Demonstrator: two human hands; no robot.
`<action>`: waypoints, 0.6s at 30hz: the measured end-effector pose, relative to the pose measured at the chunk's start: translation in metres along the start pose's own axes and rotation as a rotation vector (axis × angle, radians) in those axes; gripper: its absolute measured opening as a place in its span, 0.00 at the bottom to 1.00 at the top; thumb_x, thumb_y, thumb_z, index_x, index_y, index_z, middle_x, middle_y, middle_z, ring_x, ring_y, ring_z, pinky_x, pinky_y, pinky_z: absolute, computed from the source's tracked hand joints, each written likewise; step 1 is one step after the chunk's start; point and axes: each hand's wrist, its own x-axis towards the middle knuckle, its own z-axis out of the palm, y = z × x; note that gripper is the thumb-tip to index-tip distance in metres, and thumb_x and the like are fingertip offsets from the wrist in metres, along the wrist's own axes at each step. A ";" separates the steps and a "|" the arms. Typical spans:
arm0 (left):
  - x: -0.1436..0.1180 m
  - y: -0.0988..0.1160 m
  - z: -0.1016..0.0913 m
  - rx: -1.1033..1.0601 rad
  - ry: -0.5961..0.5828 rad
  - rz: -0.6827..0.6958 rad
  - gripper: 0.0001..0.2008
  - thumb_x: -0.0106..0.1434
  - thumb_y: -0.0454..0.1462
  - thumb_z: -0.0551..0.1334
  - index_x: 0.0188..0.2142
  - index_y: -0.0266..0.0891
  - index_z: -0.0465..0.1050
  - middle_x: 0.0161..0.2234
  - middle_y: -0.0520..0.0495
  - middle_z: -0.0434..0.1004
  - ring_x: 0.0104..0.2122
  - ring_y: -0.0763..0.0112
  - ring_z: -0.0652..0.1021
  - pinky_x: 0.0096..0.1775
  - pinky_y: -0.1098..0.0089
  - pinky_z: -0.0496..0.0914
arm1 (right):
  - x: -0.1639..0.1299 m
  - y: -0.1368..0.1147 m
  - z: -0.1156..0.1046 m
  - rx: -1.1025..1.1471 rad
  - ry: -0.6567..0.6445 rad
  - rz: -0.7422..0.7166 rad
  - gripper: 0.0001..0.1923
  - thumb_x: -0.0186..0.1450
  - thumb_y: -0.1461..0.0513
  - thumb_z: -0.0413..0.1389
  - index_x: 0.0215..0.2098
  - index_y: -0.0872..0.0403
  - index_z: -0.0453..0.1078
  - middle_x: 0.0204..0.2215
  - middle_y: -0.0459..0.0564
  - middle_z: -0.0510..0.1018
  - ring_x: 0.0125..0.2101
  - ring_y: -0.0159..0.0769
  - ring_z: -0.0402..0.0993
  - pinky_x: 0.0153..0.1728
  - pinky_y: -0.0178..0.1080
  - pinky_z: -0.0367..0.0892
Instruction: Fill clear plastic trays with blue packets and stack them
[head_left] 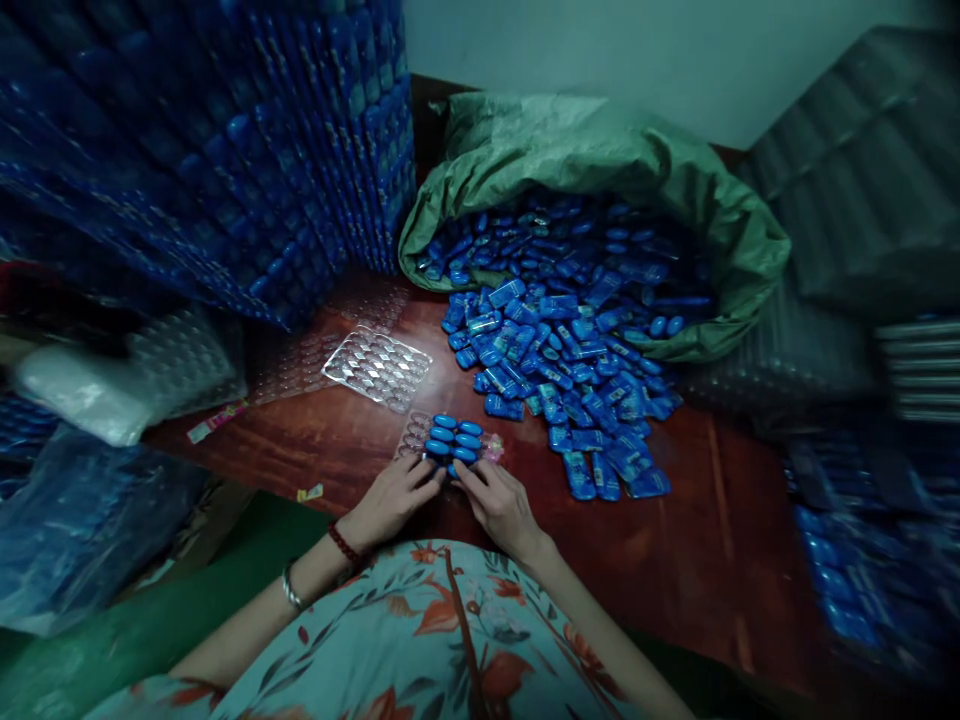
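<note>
In the head view, both hands met at the near edge of the reddish wooden tabletop (352,450), side by side and almost touching. The left hand (394,497) and the right hand (501,505) each had their fingers curled forward onto the near end of a small clear blister tray (420,432), pinching at a blue capsule-shaped piece there; whether either hand fully gripped a piece could not be told. The tray lay just beyond the fingertips, and its cells held a cluster of blue pieces (456,439) in short rows. Farther toward the middle of the tabletop lay an unfilled clear tray (377,367). Toward the far right of the tabletop, a loose heap of blue pieces (559,375) spilled from an open green sack (600,150). Stacked filled trays (225,150) rose along the far left corner.
</note>
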 end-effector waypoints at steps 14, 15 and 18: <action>0.007 -0.003 0.007 -0.079 -0.001 -0.060 0.15 0.68 0.33 0.47 0.48 0.40 0.68 0.39 0.43 0.72 0.38 0.68 0.73 0.38 0.68 0.70 | 0.008 0.053 -0.013 -0.066 0.167 0.197 0.14 0.67 0.65 0.46 0.47 0.54 0.70 0.34 0.52 0.73 0.37 0.36 0.69 0.38 0.37 0.66; 0.007 -0.004 0.010 -0.106 0.020 -0.094 0.15 0.68 0.34 0.48 0.48 0.41 0.68 0.39 0.44 0.73 0.37 0.69 0.73 0.38 0.68 0.70 | 0.016 0.059 -0.015 -0.116 0.096 0.234 0.14 0.67 0.65 0.46 0.47 0.54 0.70 0.36 0.53 0.73 0.38 0.38 0.68 0.38 0.38 0.65; 0.006 -0.007 0.020 -0.184 0.073 -0.223 0.15 0.68 0.36 0.49 0.51 0.42 0.67 0.42 0.44 0.72 0.39 0.67 0.72 0.40 0.66 0.69 | 0.042 0.069 -0.017 -0.322 -0.160 0.267 0.17 0.65 0.67 0.48 0.51 0.56 0.67 0.39 0.57 0.73 0.40 0.44 0.67 0.37 0.42 0.64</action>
